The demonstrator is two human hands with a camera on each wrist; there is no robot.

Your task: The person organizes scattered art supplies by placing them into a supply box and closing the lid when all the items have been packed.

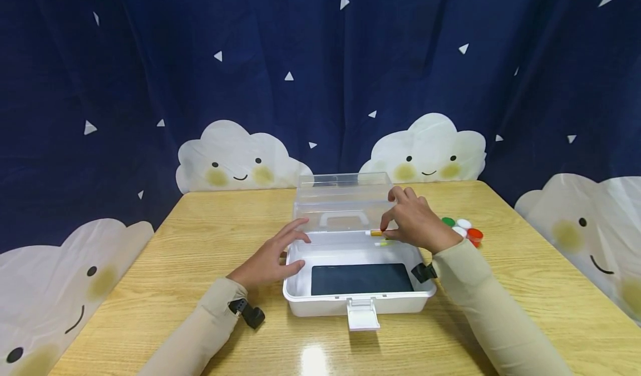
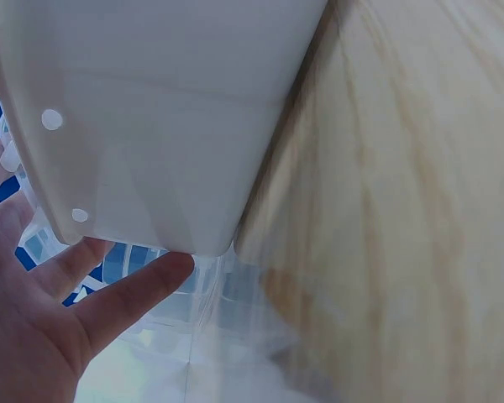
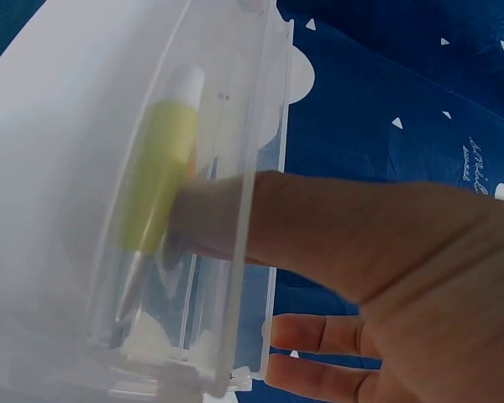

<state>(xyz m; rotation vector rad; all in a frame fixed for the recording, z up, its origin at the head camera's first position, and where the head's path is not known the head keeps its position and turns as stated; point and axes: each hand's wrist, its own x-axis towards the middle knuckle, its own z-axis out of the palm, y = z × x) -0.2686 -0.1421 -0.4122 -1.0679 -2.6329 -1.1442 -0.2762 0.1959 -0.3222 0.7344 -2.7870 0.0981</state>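
Observation:
A white storage box [image 1: 320, 306] stands on the table with its clear lid [image 1: 310, 212] swung back. Inside its back part is a clear tray [image 3: 235, 277]. My right hand [image 1: 415, 220] reaches into the tray, and its thumb and fingers pinch an orange pen [image 1: 375, 233] with a white end. Just in front of that lies a yellow pen [image 3: 160, 168] with a white end and silvery tip, seen through the tray wall. My left hand [image 1: 272, 259] rests spread at the box's left end, its fingers lightly bent and holding nothing.
A dark flat rectangle [image 1: 360, 280] lies on the box floor. The white latch [image 1: 363, 315] hangs down in front. Right of the box are small pots with green [image 1: 448, 221], white [image 1: 463, 223] and red [image 1: 474, 235] tops. A dark blue curtain [image 1: 320, 42] hangs behind the table.

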